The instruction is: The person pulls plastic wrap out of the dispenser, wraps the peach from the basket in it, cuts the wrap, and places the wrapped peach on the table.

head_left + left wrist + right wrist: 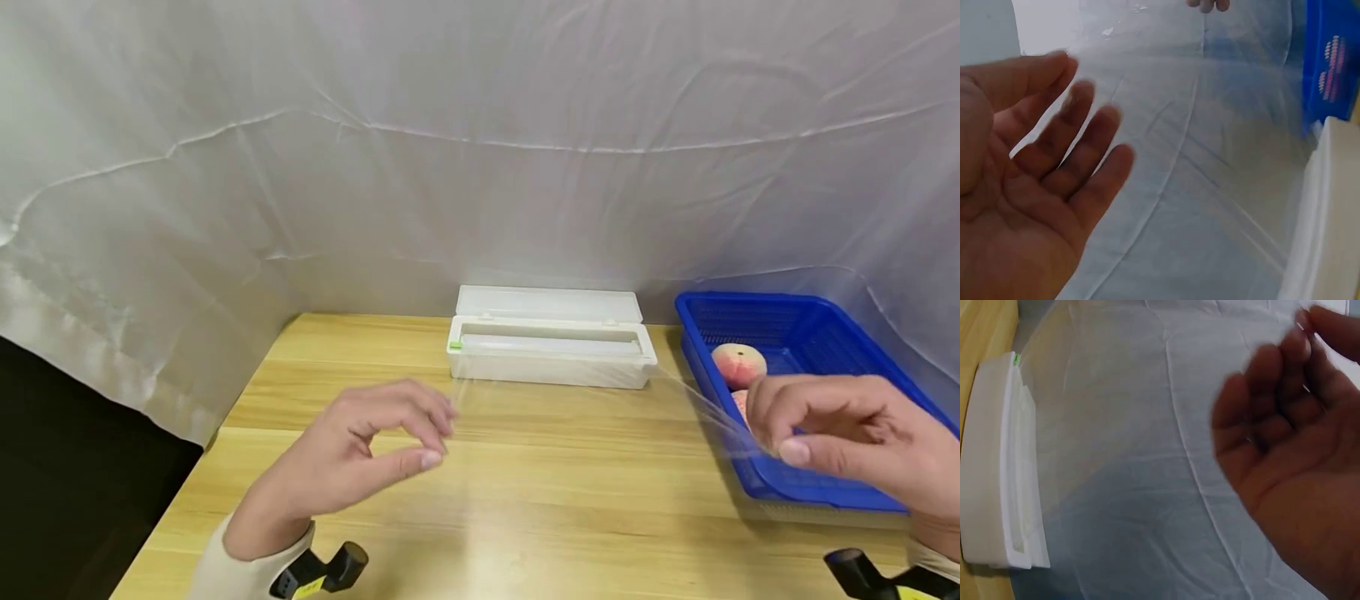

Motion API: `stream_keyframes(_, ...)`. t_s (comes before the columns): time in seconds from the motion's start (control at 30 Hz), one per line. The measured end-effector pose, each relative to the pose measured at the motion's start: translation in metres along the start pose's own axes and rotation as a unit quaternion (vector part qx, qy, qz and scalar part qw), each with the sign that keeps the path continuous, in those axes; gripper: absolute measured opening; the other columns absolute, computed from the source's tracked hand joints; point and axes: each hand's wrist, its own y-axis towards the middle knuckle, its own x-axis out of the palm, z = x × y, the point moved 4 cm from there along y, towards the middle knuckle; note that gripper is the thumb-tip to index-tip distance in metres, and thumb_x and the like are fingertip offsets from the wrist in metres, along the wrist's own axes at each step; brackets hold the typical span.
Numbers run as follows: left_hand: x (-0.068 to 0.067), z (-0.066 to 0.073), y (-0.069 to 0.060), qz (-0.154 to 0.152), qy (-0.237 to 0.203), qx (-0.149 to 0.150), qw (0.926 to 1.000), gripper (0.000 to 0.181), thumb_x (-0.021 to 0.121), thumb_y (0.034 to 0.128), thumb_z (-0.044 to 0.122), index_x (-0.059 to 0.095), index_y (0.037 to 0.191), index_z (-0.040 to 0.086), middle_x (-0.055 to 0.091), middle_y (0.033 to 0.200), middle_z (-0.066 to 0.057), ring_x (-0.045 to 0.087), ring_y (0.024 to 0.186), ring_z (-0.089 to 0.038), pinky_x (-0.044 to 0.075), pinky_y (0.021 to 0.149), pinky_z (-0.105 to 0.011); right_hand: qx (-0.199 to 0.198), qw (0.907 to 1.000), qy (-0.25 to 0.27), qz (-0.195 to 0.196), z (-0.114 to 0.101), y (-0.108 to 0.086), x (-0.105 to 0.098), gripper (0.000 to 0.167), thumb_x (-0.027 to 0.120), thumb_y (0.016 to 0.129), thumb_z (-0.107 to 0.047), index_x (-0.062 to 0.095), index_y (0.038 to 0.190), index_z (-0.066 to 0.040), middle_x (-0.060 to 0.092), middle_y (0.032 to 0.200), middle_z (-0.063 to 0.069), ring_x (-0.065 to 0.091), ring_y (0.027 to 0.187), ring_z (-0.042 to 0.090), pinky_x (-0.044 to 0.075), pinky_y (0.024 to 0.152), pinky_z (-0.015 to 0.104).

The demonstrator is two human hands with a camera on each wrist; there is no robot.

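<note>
A sheet of clear cling film point(708, 410) stretches from a white film dispenser point(551, 368) toward me, between my two hands. My left hand point(367, 442) pinches the film's left side between thumb and index fingertip, the other fingers loosely bent and spread. At the opposite corner my right hand point(855, 433) pinches the film with thumb and index finger, in front of the blue basket. The dispenser's lid point(551, 304) stands raised at the back, showing the roll point(547, 343) inside. In the right wrist view the film point(1085, 425) rises from the dispenser's slot point(1022, 469).
A blue plastic basket point(795, 298) stands on the right of the wooden table point(360, 346). It holds peaches point(738, 365), one partly hidden by my right hand. A grey curtain point(480, 200) hangs behind the table and at its sides.
</note>
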Motion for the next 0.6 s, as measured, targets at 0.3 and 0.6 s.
stream_keyframes(0.3,0.043,-0.011,-0.023,-0.169,-0.035,-0.006,0.9849,0.010,0.073,0.0987,0.006,0.073,0.098,0.016,0.076,0.100,0.001,0.071,0.106,-0.008,0.059,0.096,-0.029,0.128,0.9768,-0.075,-0.155,0.021,-0.038,0.013,0.039,0.063,0.081,0.023,0.064,0.098,-0.012,0.053,0.082,0.000,0.058,0.082,0.004,0.044,0.063,0.020)
stream_keyframes(0.6,0.068,-0.030,-0.056,-0.257,-0.004,-0.097,0.9615,0.007,0.076,0.0982,0.015,0.080,0.093,0.017,0.075,0.103,0.009,0.066,0.107,0.004,0.053,0.096,-0.016,0.303,0.9256,-0.138,-0.180,0.051,-0.071,0.050,0.029,0.072,0.090,0.002,0.073,0.089,-0.027,0.063,0.078,-0.016,0.056,0.079,-0.011,0.045,0.063,0.012)
